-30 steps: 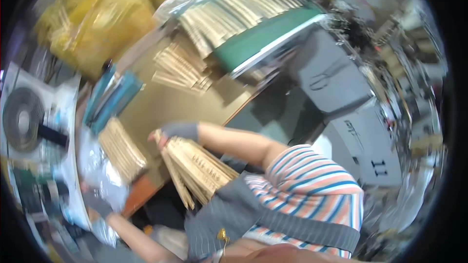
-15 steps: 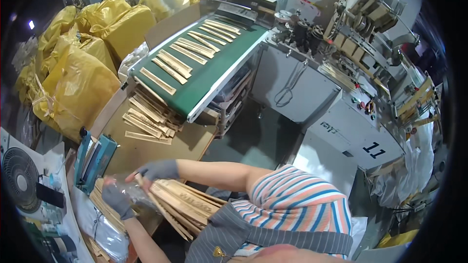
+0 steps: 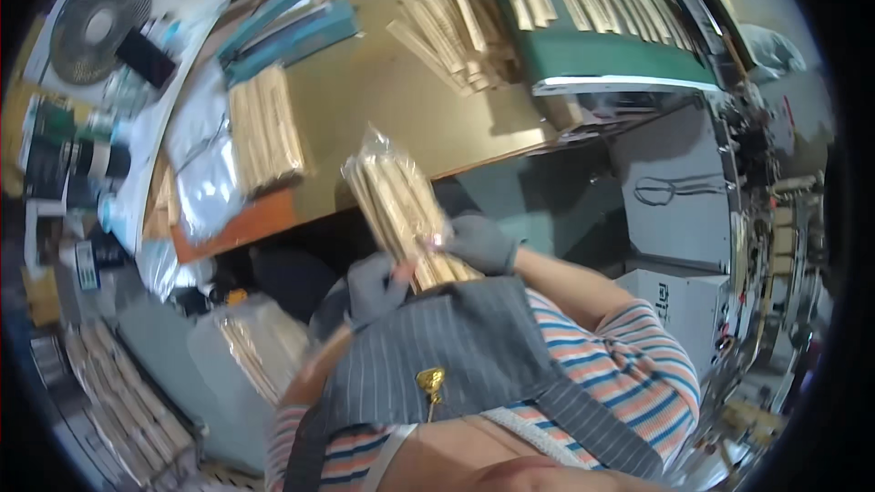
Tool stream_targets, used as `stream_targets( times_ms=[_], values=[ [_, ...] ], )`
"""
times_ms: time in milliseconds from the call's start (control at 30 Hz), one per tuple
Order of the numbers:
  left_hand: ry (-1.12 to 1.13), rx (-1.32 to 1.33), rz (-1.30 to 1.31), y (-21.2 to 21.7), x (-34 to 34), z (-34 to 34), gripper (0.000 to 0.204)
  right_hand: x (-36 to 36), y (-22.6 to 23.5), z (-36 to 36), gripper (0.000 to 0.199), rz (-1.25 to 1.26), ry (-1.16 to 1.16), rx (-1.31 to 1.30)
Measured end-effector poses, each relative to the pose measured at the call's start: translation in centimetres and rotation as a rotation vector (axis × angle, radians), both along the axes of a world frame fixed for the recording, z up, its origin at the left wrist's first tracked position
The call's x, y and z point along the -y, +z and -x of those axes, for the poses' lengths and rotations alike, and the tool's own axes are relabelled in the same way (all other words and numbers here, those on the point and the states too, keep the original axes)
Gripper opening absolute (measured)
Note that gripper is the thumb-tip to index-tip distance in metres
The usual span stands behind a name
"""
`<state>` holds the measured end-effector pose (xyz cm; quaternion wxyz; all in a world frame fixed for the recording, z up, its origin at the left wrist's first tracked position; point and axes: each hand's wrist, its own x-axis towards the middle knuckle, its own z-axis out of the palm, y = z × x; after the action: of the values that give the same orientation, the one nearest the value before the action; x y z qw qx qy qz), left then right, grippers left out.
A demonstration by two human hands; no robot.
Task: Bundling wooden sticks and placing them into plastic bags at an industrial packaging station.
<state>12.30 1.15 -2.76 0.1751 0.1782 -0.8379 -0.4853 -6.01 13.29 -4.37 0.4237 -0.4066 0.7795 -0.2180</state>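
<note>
While both gloved hands, left hand and right hand, clasp a clear bag of wooden sticks above the brown surface, a fan and green conveyor flank it.

Person, seen from above: grey knit work gloves on both the left hand and the right hand. Forearms bare from glove cuff to elbow. Short-sleeved top in horizontal stripes of orange, white and blue. Over it, a grey apron with fine pale pinstripes and wide straps across the shoulders. A small gold-coloured ornament is pinned to the apron bib.
</note>
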Motion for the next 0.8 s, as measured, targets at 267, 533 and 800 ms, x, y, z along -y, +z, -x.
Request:
stream_targets(
  times_ms=[267,533,800],
  values=[
    [0.356,-0.173,0.494,11.7,16.5,8.7,0.016,12.9,13.0,5.5,0.009,1.009,-0.022,-0.816],
    [0.174,-0.144,0.461,12.3,20.7,10.5,0.034,18.4,13.7,15.1,0.012,0.671,-0.032,-0.610],
    [0.125,-0.110,0.131,14.1,19.1,11.3,0.029,17.5,16.7,16.9,0.012,0.328,0.073,-0.293]
  ],
)
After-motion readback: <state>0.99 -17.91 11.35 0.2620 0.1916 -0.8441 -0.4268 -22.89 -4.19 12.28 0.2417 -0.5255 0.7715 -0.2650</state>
